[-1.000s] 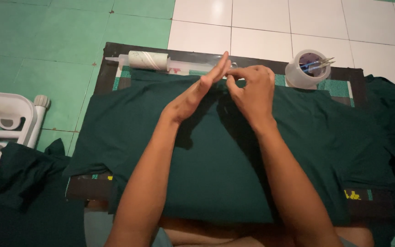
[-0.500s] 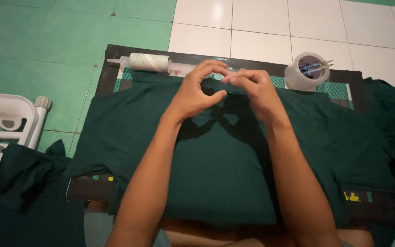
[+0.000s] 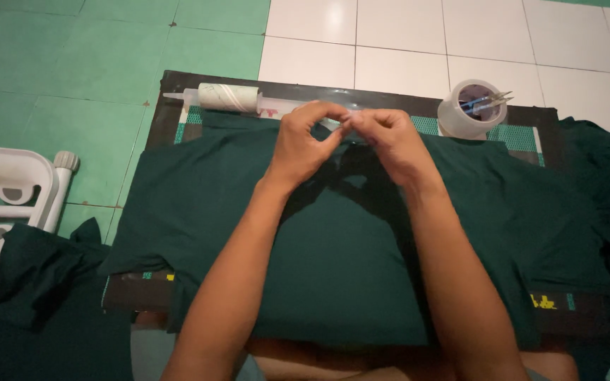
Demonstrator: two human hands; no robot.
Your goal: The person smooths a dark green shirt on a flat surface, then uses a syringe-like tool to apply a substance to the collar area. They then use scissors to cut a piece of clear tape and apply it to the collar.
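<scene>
Both our left hand (image 3: 306,144) and right hand (image 3: 387,141) pinch the dark green shirt (image 3: 333,247) at twelve o'clock, fingertips touching, tape roll (image 3: 471,109) at two.

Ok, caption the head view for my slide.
Left hand and right hand meet fingertips above a dark green shirt on a board.

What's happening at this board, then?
A person has a dark green T-shirt spread flat over a dark board on the tiled floor. The left hand and right hand meet at the shirt's collar, fingertips pinched together there. A clear tape roll holding pens sits at the board's far edge.
</scene>
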